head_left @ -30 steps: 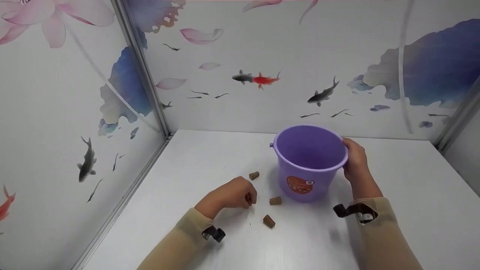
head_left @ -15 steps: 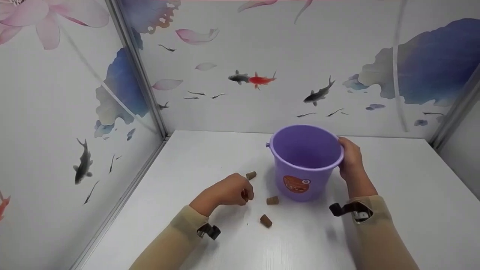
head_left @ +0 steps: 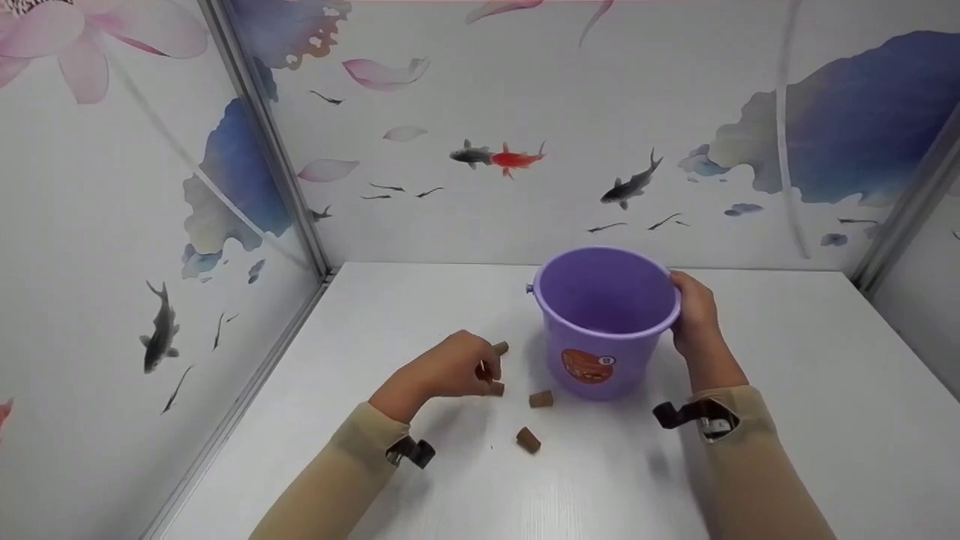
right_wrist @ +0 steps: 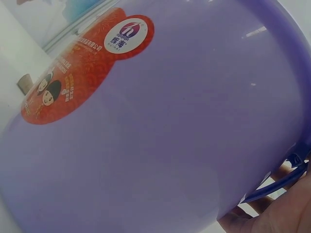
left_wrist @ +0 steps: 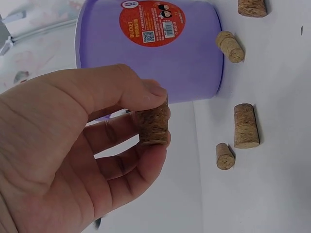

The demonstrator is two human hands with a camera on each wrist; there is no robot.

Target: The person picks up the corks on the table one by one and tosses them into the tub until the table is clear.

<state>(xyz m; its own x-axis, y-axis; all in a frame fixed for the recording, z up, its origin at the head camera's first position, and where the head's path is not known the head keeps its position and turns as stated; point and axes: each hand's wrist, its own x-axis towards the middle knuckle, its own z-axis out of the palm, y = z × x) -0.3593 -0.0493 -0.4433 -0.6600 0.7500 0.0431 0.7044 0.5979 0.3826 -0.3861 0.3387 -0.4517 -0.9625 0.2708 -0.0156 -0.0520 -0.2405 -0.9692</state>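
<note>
Left hand (left_wrist: 73,136): pinching a brown cylindrical cork (left_wrist: 153,125) | cork: in air, left of the upright purple plastic bucket (head_left: 585,337), long axis crosswise to bucket's, one end covered | right hand (head_left: 694,313): gripping bucket's side, partly hidden

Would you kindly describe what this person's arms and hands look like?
The left sleeve and right sleeve are long, plain and tan, reaching the wrists. Near each cuff sits a small, angular black device, the left device and the right device. The left hand and right hand are without gloves. No cables show.
</note>
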